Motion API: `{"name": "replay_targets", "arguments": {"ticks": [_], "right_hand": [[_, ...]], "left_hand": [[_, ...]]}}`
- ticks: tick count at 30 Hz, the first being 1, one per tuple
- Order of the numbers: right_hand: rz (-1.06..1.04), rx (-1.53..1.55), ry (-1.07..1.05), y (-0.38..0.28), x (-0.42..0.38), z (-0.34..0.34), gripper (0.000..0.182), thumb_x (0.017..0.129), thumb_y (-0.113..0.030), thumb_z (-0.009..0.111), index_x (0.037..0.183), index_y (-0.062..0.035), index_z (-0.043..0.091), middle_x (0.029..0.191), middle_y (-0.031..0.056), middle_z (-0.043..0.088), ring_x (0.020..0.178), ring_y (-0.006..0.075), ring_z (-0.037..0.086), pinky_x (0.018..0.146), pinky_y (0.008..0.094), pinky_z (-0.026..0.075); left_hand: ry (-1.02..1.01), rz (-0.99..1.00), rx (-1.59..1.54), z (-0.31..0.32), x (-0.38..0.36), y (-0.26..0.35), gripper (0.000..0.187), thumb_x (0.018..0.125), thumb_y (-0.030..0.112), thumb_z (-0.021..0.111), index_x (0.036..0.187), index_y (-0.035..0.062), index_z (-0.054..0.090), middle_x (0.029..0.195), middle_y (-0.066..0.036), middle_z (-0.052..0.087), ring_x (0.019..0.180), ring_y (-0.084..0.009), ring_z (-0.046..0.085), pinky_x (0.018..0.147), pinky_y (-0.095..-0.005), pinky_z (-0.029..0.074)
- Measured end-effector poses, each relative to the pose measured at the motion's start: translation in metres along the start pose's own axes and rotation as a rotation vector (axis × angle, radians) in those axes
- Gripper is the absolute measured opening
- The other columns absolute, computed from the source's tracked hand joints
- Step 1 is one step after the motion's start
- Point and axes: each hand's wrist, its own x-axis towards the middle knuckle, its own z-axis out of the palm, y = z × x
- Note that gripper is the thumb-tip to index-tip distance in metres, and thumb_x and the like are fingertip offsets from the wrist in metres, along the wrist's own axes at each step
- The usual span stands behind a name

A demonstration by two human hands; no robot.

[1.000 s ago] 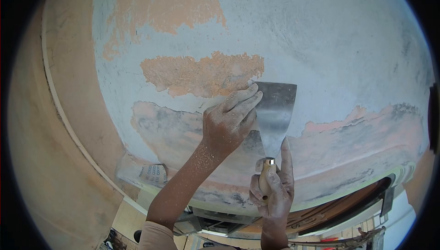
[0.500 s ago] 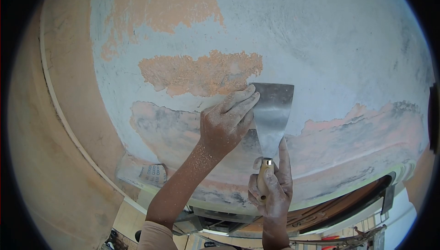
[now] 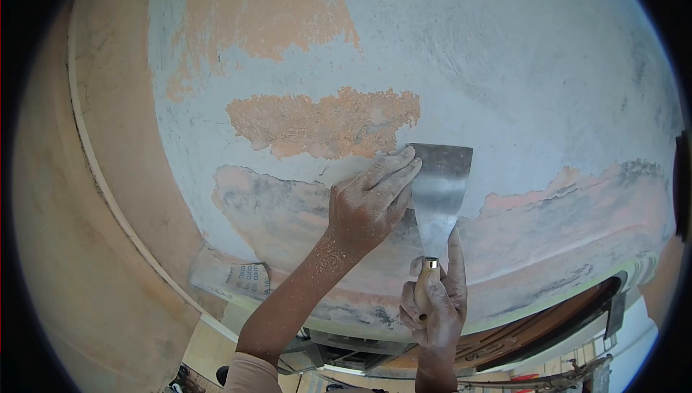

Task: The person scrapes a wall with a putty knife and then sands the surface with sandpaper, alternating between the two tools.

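Observation:
My right hand (image 3: 438,303) grips the wooden handle of a putty knife (image 3: 441,187), thumb along the handle and one finger stretched toward the blade. The wide metal blade points up, over a wall (image 3: 519,97) with patchy, peeling paint. Beside the blade is my left hand (image 3: 371,202), dusty and spread toward the upper right. Its fingertips touch the blade's upper left edge; its thumb and palm side are hidden. Just above this hand lies a bare, orange-tan patch (image 3: 324,122) with ragged edges.
A piece of printed sandpaper (image 3: 249,277) rests on the ledge at lower left. Below the wall runs a dark arched opening (image 3: 548,321) with a pale green edge. A raised strip (image 3: 97,169) runs down the left wall.
Both hands and the putty knife appear slightly lower and to the right in view. Much of the wall shifts the same way, so the camera has moved. My hold looks the same.

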Motion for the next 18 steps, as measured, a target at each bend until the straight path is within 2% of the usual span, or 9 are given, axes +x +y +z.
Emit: {"name": "replay_targets", "arguments": {"ticks": [2, 8, 18], "right_hand": [[-0.004, -0.010, 0.015, 0.000, 0.002, 0.002, 0.065, 0.094, -0.008, 0.043, 0.146, -0.0048, 0.004, 0.100, 0.0126, 0.052, 0.047, 0.0050, 0.045, 0.032, 0.0180, 0.033], [-0.005, 0.002, 0.003, -0.001, 0.001, -0.001, 0.066, 0.093, -0.008, 0.044, 0.146, -0.0048, 0.004, 0.099, 0.0125, 0.052, 0.046, 0.0051, 0.045, 0.031, 0.0179, 0.033], [0.003, -0.030, 0.012, -0.008, 0.009, 0.005, 0.065, 0.094, -0.009, 0.044, 0.146, -0.0037, 0.004, 0.097, 0.0111, 0.051, 0.046, 0.0051, 0.046, 0.031, 0.0177, 0.033]], "left_hand": [[-0.002, -0.052, -0.034, -0.001, 0.006, 0.002, 0.027, 0.071, 0.000, 0.068, 0.098, 0.0034, 0.068, 0.104, -0.009, 0.066, 0.093, -0.0210, 0.066, 0.073, -0.0302, 0.056], [-0.018, 0.000, -0.006, 0.001, 0.000, 0.002, 0.026, 0.071, -0.001, 0.067, 0.097, 0.0027, 0.068, 0.104, -0.009, 0.066, 0.095, -0.0216, 0.065, 0.076, -0.0301, 0.055], [0.025, -0.012, -0.014, 0.003, 0.006, 0.000, 0.026, 0.071, -0.001, 0.067, 0.097, 0.0024, 0.068, 0.103, -0.009, 0.066, 0.095, -0.0227, 0.065, 0.073, -0.0300, 0.056]]}}
